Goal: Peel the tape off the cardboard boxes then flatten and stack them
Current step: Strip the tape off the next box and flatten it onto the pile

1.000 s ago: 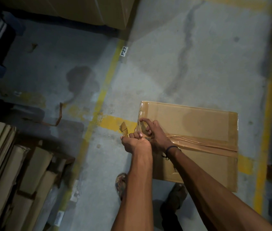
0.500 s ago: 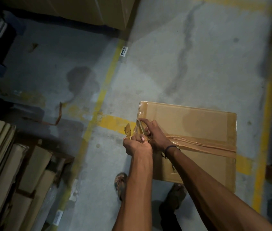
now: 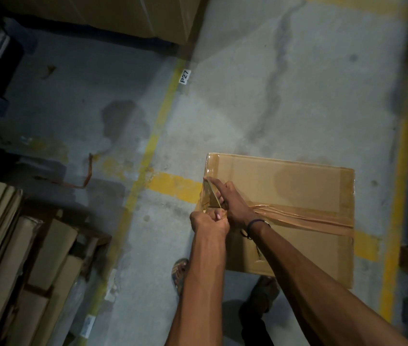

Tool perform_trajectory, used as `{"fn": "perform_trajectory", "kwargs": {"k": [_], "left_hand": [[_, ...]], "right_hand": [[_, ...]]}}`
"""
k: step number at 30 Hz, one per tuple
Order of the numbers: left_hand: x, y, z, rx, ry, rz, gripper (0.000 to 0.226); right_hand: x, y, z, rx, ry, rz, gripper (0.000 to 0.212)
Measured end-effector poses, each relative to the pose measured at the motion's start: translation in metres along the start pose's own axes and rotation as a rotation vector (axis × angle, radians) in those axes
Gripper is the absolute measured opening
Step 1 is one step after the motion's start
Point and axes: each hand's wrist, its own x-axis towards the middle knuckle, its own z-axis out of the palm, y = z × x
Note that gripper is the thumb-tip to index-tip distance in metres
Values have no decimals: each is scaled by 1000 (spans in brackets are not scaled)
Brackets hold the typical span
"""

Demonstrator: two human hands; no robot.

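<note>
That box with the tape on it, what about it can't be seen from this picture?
- Head view: the cardboard box near left corner lies behind both forearms.
- The tape end is covered by the left hand and right hand, so how much has lifted is unclear.
- The box's inside and underside are hidden.
- The stacked cardboard is cut off by the left edge.

Dim, shadowy, slightly soft; edges bend wide-angle.

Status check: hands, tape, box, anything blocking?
Left hand grips the peeled tape end; right hand on tape at box edge. Centre strip still stuck. Nothing blocking.
</note>
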Motion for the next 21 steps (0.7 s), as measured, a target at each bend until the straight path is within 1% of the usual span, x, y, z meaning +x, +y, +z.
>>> {"fn": "perform_trajectory", "kwargs": {"k": [3,6,8,10,12,13,16,18,19,21], "left_hand": [[-3,-2,0,-137,-58,101,39],[-7,-4,-4,-267,-99,184,42],[-5,-4,-15,-265,-99,220,42],[0,2,-28,-212,-116,248,33],[7,14,-36,-60,-134,258,17],[11,21,-38,54,-131,241,15],[15,44,-33,385,-187,195,10],[13,58,-24,605,-269,143,14],[10,64,-18,693,-301,108,14],[8,71,-5,850,-341,50,23]], "right_hand": [[4,-2,-7,-4,-27,-22,72],[-3,-5,-15,-42,-74,-87,60],[-17,-6,-16,-122,-55,-135,50],[-35,-11,-13,-123,1,-164,34],[-51,-23,-10,-87,37,-196,18],[-58,-28,-8,-99,50,-208,14],[-71,-37,-9,-103,76,-171,11],[-73,-40,-13,-92,75,-139,14],[-73,-41,-14,-106,67,-139,18],[-73,-41,-14,-159,54,-154,31]]}}
